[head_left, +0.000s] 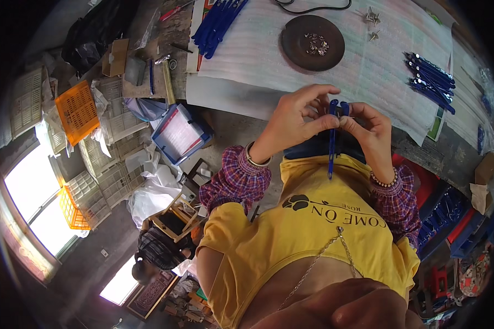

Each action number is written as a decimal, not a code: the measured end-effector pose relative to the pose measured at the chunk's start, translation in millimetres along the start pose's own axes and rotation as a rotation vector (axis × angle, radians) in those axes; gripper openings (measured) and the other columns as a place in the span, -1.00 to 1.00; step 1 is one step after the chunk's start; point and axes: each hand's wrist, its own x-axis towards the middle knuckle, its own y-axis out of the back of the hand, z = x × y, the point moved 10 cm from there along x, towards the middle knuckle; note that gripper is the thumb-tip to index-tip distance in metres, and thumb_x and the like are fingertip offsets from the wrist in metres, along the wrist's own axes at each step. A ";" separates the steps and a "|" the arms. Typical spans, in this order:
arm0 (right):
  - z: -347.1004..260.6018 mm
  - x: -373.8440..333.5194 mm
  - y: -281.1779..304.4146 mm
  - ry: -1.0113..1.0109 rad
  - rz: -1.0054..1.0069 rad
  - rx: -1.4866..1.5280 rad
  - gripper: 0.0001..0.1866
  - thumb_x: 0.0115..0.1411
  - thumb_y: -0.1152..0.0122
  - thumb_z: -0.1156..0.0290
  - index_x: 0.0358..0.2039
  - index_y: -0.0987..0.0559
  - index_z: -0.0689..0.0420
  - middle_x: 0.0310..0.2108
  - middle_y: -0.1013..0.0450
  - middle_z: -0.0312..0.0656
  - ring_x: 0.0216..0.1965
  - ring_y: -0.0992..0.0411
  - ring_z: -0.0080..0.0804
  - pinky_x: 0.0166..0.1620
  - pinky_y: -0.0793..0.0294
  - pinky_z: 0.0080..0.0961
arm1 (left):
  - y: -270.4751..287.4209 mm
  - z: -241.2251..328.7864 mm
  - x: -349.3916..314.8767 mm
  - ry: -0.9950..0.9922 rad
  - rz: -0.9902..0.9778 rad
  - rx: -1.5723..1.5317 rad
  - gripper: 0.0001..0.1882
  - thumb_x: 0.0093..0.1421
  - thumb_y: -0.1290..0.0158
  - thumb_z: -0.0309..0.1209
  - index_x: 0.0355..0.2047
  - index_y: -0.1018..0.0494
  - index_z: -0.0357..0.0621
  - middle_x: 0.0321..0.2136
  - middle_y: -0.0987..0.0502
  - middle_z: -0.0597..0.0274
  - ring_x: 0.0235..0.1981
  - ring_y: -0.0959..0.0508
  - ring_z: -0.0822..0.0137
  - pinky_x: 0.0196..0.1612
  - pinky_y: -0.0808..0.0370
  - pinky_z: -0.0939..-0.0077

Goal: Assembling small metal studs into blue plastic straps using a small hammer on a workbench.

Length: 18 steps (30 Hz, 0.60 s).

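Over the table's near edge, both hands meet around a pair of slim blue strips with rounded upper ends, one hanging down toward the yellow apron. My left hand pinches the longer strip near its top between thumb and fingers, the index finger reaching over. My right hand is closed on the second rounded end beside it. Whether the two strips are joined is too small to tell. Just beyond the hands, a round brown dish carries small shiny metal pieces.
Blue strips lie in a bundle at far left and a pile with silver dots at right. Small metal pieces lie behind the dish. A hammer rests at the left edge, above a blue crate. Another person sits lower left.
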 end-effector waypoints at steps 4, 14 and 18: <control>5.4 1.6 -3.9 -0.059 -0.061 0.028 -0.86 0.16 -0.20 0.53 -0.26 -0.52 0.27 -0.37 -0.48 -0.33 -0.37 -0.45 -0.64 -0.26 -0.47 -0.70 | -6.5 -14.0 -3.3 0.071 -0.020 -0.173 -0.63 0.13 -0.16 -0.51 -0.05 -0.40 -0.30 -0.30 -0.51 0.22 -0.40 -0.51 0.53 -0.34 -0.52 0.69; 44.0 -5.5 -22.2 -0.164 -0.170 -0.082 -0.78 0.22 -0.14 0.49 -0.14 -0.52 0.29 -0.37 -0.52 -0.29 -0.36 -0.45 -0.63 -0.27 -0.45 -0.69 | 30.3 -12.9 -12.0 -0.017 0.264 -0.272 -0.81 0.14 -0.07 -0.62 -0.21 -0.43 -0.40 -0.43 -0.53 0.21 -0.52 -0.49 0.54 -0.47 -0.45 0.73; 43.7 -1.1 -33.7 -0.171 -0.250 -0.171 -0.80 0.20 -0.14 0.52 -0.17 -0.54 0.31 -0.38 -0.54 -0.27 -0.35 -0.46 -0.63 -0.26 -0.45 -0.68 | 40.4 -22.3 -20.5 -0.012 0.323 -0.335 -0.81 0.15 -0.08 -0.62 -0.21 -0.43 -0.40 -0.45 -0.52 0.20 -0.55 -0.48 0.52 -0.48 -0.44 0.71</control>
